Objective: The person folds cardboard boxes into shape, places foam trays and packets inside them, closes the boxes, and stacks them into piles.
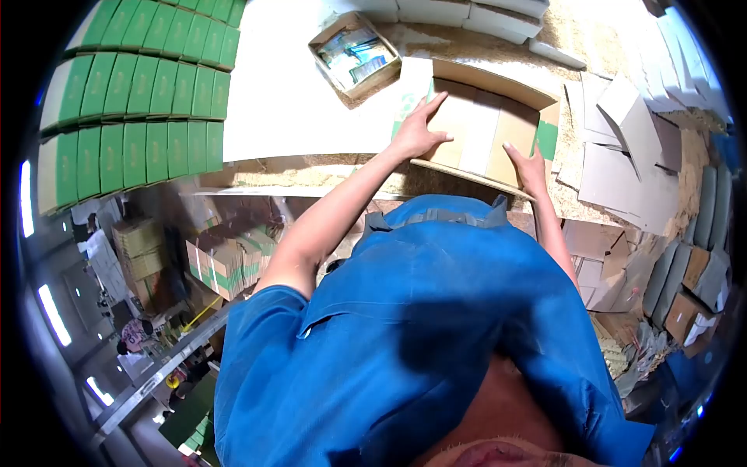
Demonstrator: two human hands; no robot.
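Observation:
An open cardboard box (pixel 517 140) with green patches on its ends lies on the worktable in front of me. Its inside bottom is bare brown card with a pale strip down the middle. My left hand (pixel 420 131) grips the left end wall, thumb inside and fingers spread along the edge. At the right end my right hand (pixel 529 165) holds the wall near the front corner, with some fingers hidden behind the card. Left of it stands a smaller open carton (pixel 317 51) holding blue and white packets or papers.
Stacked green boxes (pixel 148 148) fill the left side. White blocks (pixel 498 22) line the table's back. Flat grey card sheets (pixel 618 175) lie to the right. Below the table's front edge, folded cartons (pixel 233 261) stand at left. Another person (pixel 136 335) is far off at lower left.

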